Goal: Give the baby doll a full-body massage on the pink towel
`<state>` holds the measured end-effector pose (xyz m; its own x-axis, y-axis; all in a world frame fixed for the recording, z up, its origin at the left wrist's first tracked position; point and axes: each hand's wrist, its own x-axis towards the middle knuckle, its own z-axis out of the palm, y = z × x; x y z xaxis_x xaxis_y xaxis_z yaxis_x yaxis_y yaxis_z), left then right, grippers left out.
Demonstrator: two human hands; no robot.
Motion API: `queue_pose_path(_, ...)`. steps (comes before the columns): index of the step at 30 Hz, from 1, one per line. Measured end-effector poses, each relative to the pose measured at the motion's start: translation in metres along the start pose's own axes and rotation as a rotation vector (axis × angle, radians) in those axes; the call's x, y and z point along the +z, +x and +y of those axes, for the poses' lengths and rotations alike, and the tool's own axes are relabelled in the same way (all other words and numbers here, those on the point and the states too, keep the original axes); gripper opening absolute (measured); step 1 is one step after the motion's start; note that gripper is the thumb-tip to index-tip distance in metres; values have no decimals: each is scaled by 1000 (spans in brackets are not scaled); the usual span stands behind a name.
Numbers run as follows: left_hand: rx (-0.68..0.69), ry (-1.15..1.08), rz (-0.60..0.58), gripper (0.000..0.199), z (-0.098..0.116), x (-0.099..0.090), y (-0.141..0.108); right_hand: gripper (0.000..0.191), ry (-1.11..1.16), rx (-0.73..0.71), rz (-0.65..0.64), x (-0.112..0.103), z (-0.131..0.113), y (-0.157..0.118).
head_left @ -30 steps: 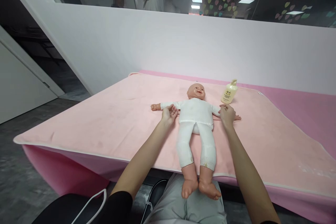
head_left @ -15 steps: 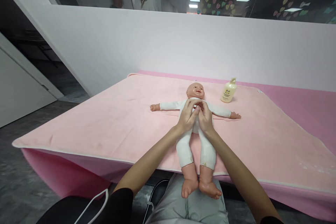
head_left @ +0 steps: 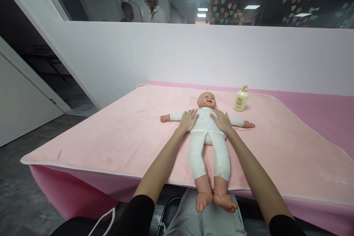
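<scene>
A baby doll (head_left: 206, 121) with a white cloth body lies on its back, head away from me and arms stretched out sideways. Its feet reach past the table's near edge, above my lap. My left hand (head_left: 189, 120) rests flat at the doll's shoulder and upper arm on the left side, fingers extended. On the other side, my right hand (head_left: 222, 121) lies with fingers spread over the edge of the chest and the shoulder. Neither hand grips anything. Under the doll is a pale pink blanket (head_left: 116, 132).
A pale yellow pump bottle (head_left: 240, 99) stands on the blanket beyond the doll's right-side arm. Behind the table runs a white partition (head_left: 177, 55) with a window above, where two people show. A white cable (head_left: 106, 221) hangs at lower left.
My hands have parted from the middle of the doll's chest and moved outward to its two shoulders, flattening out. The view has tilted up slightly.
</scene>
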<state>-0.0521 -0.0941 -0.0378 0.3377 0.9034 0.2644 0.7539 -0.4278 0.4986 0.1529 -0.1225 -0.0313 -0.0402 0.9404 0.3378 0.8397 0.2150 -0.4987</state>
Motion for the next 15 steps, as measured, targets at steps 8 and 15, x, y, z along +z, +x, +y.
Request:
queue_pose_path(8,-74,319,237,46,-20,-10,-18,49,-521,131,172,-13,45,-23)
queue_pose_path(15,-138,384,257,43,-31,-25,-27,49,-593,361,189,-33,56,-33)
